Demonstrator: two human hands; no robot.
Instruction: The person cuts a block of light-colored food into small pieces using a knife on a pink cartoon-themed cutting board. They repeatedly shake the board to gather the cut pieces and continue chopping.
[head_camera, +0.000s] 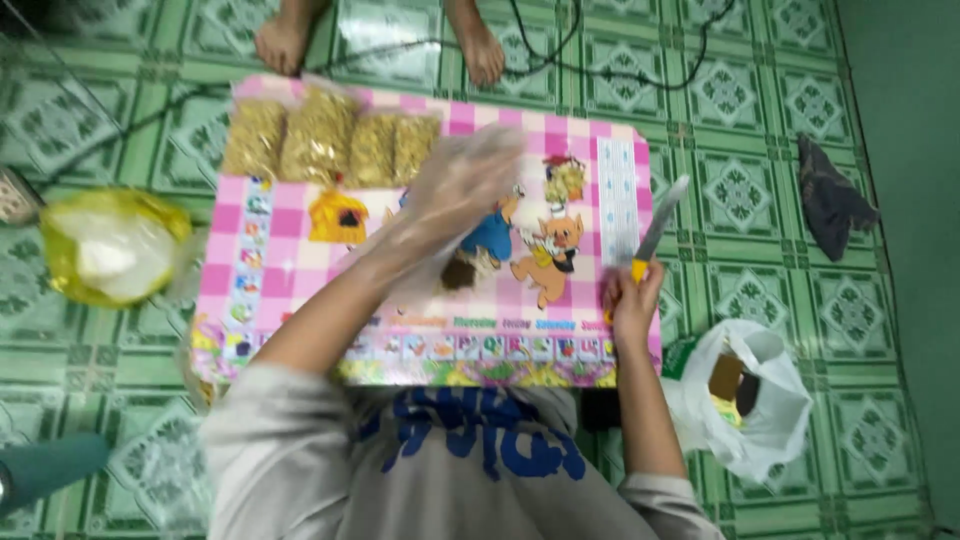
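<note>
Knife (660, 222): right hand (632, 300) clenched on yellow handle, blade upright at bench (300, 260) right edge.
Left hand (462, 180): gloved, spread, empty, nearing food bags (330, 142).

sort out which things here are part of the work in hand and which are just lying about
In use: knife in right hand; gloved left hand; four snack bags; pink table.
Lying about: yellow bag; white bag; dark cloth; cable.

Head view, straight down, close.
</note>
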